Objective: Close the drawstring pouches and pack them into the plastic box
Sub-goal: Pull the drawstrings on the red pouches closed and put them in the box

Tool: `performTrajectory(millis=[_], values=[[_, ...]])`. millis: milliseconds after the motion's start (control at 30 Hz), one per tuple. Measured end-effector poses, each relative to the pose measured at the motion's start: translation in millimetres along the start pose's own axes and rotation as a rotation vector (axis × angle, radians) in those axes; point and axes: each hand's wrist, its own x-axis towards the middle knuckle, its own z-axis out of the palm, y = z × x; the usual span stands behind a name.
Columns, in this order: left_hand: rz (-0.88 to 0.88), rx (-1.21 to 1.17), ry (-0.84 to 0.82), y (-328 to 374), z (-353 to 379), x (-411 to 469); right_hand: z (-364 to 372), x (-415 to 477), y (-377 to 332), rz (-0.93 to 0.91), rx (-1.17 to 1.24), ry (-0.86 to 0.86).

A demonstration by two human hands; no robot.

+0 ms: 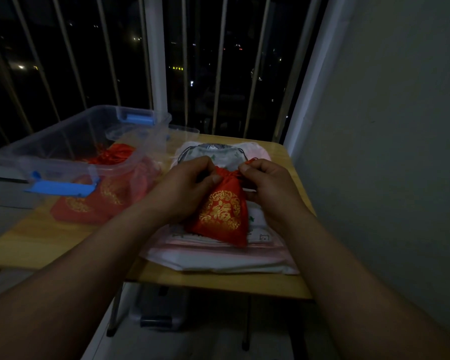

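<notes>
Could go wrong: if the right hand point(268, 185) tugs the cord point(252, 160) too hard & the left hand point(190, 185) holds loose, the pouch point(222, 214) may slip out, or the cord may knot. Left fingers pinch the pouch neck. Right fingers pinch the cord just beside it. Pouch sits btwn both hands, on the white stack point(218, 258). Box point(63, 141) is off to the left w/ red pouches inside.
</notes>
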Motion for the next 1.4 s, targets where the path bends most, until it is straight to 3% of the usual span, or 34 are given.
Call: performTrajectory(millis=[300, 433, 633, 800, 1000, 1133, 1400], values=[[-0.035, -0.006, 0.013, 1.9, 0.2, -1.3, 2.0, 0.9, 0.2, 0.033, 0.072, 0.004], [-0.115, -0.136, 0.048, 10.4, 1.4, -2.9, 1.1, 2.2, 0.9, 0.006, 0.037, 0.030], [-0.280, -0.357, -0.154, 20.9, 0.2, -9.5, 1.1, 4.6, -0.7, -0.036, 0.081, 0.034], [-0.299, -0.513, 0.017, 20.8, -1.2, -8.2, 4.3, 2.9, -5.7, -0.016, 0.089, 0.006], [-0.316, -0.591, 0.122, 18.7, -6.9, -10.0, 9.5, -11.7, -11.2, 0.066, -0.081, -0.193], [-0.314, -0.550, 0.175, 19.3, -9.4, -13.7, 18.7, -11.9, -12.4, -0.022, -0.204, -0.137], [-0.498, -0.599, 0.337, 14.8, -5.9, -17.4, 22.0, -0.5, -34.1, -0.116, -0.178, 0.005]])
